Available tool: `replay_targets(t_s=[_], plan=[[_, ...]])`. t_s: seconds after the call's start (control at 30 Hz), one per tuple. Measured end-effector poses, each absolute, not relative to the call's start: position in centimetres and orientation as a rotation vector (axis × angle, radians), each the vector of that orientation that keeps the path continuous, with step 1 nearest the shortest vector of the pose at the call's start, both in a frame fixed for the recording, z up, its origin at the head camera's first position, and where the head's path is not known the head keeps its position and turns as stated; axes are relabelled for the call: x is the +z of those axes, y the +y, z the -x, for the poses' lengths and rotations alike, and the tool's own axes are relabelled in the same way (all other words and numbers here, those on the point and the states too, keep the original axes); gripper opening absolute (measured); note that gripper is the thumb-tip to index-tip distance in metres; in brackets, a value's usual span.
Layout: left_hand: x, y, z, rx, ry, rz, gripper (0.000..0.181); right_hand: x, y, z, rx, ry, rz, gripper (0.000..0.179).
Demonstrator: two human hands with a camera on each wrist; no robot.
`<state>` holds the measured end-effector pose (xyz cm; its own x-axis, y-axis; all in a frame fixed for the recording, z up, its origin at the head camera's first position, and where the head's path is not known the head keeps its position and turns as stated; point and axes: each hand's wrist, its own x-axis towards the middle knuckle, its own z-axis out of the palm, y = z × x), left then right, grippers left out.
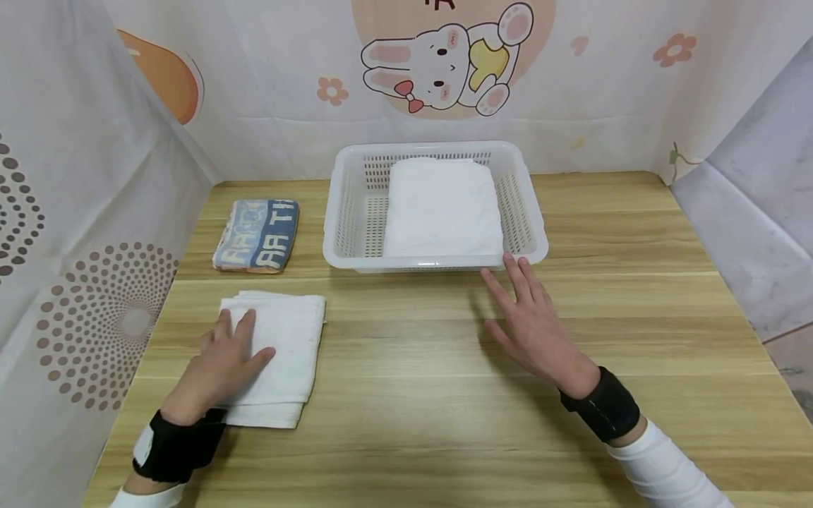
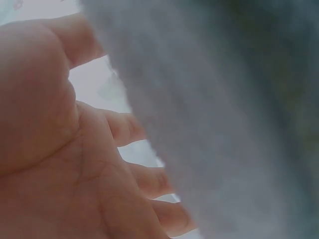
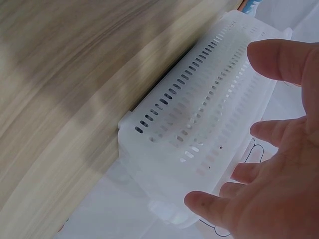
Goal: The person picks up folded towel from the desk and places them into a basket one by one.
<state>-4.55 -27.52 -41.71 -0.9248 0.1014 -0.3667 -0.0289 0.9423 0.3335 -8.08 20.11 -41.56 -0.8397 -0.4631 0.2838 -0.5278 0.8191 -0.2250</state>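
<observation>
My left hand (image 1: 219,367) rests with fingers spread on a stack of folded white towels (image 1: 288,353) at the left front of the table. In the left wrist view, a blurred white towel (image 2: 199,124) edge crosses in front of the fingers. My right hand (image 1: 536,328) reaches toward the front right corner of a white plastic basket (image 1: 336,219), its fingers extended and holding nothing. Whether the fingertips touch the rim, I cannot tell. Inside the basket lies a folded white towel (image 1: 444,208). The right wrist view shows the basket's slotted side (image 3: 199,104) beyond the spread fingers.
A folded blue patterned towel (image 1: 257,236) lies behind the white stack, left of the basket. The wooden table (image 1: 406,395) carries everything. Printed curtains (image 1: 279,85) hang behind and along the left side.
</observation>
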Motion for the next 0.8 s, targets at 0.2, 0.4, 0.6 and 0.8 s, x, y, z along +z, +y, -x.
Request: replay_targets(t_s=[0.2,0.4,0.6,0.8], plan=[[-41.8,-27.0,4.8,0.453,2.732,-0.078,0.082,-41.6,20.1,8.1,0.431,-2.778,-0.772,0.08],[-41.8,-26.5,4.8,0.452,2.731,-0.093,0.08,-41.6,20.2,8.1,0.445,-2.803,-0.766,0.08],[-41.8,-26.1,4.8,0.438,2.728,-0.092,0.08,-41.6,20.2,8.1,0.449,-2.81,-0.767,0.08],[-41.8,-25.9,4.9,0.417,2.727,-0.086,0.08,-41.7,20.2,8.1,0.452,-2.795,-0.775,0.079]])
